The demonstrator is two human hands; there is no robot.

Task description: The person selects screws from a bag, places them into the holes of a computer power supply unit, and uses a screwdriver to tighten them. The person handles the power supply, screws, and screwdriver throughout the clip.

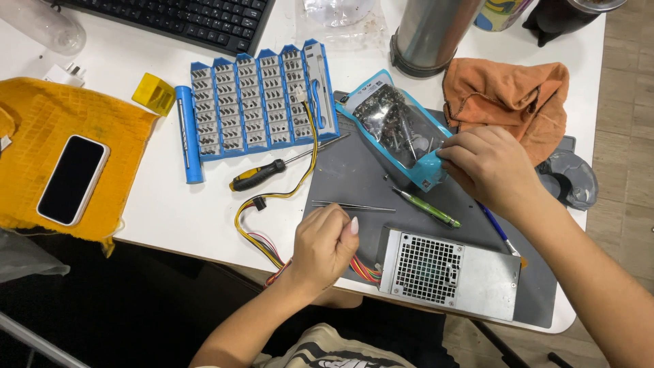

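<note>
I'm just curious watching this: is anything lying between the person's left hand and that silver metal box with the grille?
Nothing visible does. The left hand, closed in a loose fist, sits just beside the silver box on the grey mat; only the box's own coloured wires run between them. The tweezers and green pen lie farther up.

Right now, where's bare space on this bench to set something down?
Bare grey mat between the black-handled screwdriver, tweezers and screw bag. Bare white table between the yellow cloth and the wire bundle. Crowded: around the right hand, green pen and metal power supply.
</note>
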